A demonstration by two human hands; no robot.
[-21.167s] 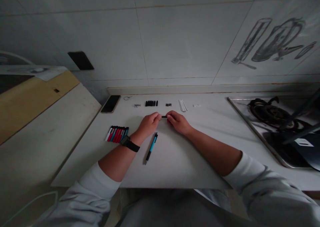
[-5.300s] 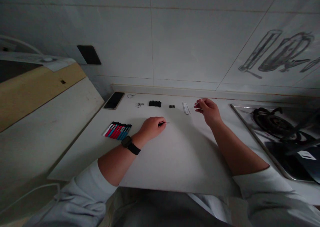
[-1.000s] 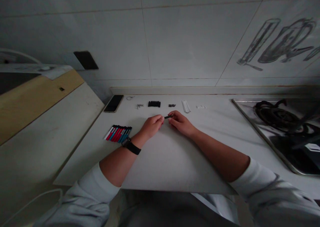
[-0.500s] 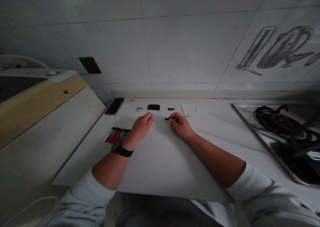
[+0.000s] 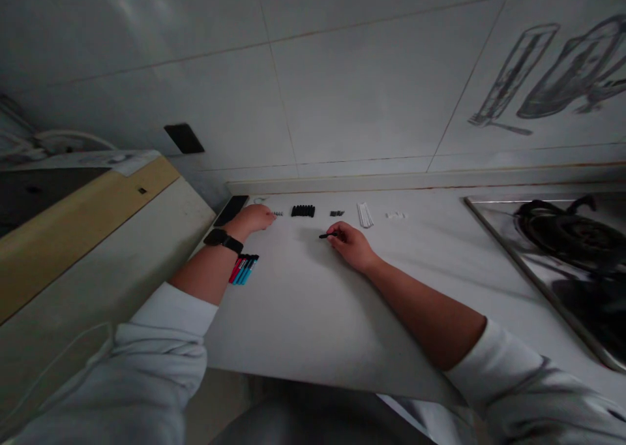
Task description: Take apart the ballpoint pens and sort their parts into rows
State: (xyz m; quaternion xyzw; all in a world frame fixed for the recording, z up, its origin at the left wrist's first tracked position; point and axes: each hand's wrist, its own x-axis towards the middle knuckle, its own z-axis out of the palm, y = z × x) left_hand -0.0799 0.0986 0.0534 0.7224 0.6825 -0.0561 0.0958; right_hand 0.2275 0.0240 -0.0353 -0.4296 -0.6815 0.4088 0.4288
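At the row of small metal springs (image 5: 278, 214), my left hand (image 5: 257, 218) reaches down with its fingers pinched together. Whether a spring sits between the fingertips is hidden. My right hand (image 5: 349, 244) is closed on a small black pen part (image 5: 323, 237), which sticks out to the left of the fingers, just above the counter. Right of the springs lie several black tubular pieces (image 5: 303, 211) side by side. Short dark pieces (image 5: 337, 213), thin white sticks (image 5: 364, 215) and small clear-white bits (image 5: 396, 215) follow along the row.
Red and blue pen barrels (image 5: 243, 270) with black ends lie by my left forearm, partly covered by it. A phone (image 5: 231, 210) rests at the counter's left edge. A gas stove (image 5: 577, 236) stands on the right; a white cabinet (image 5: 122, 256) flanks the counter's left side.
My left hand has moved left and away from me, from near the right hand to the springs. The right hand stays almost in place with the black pen part. The view has tilted slightly.
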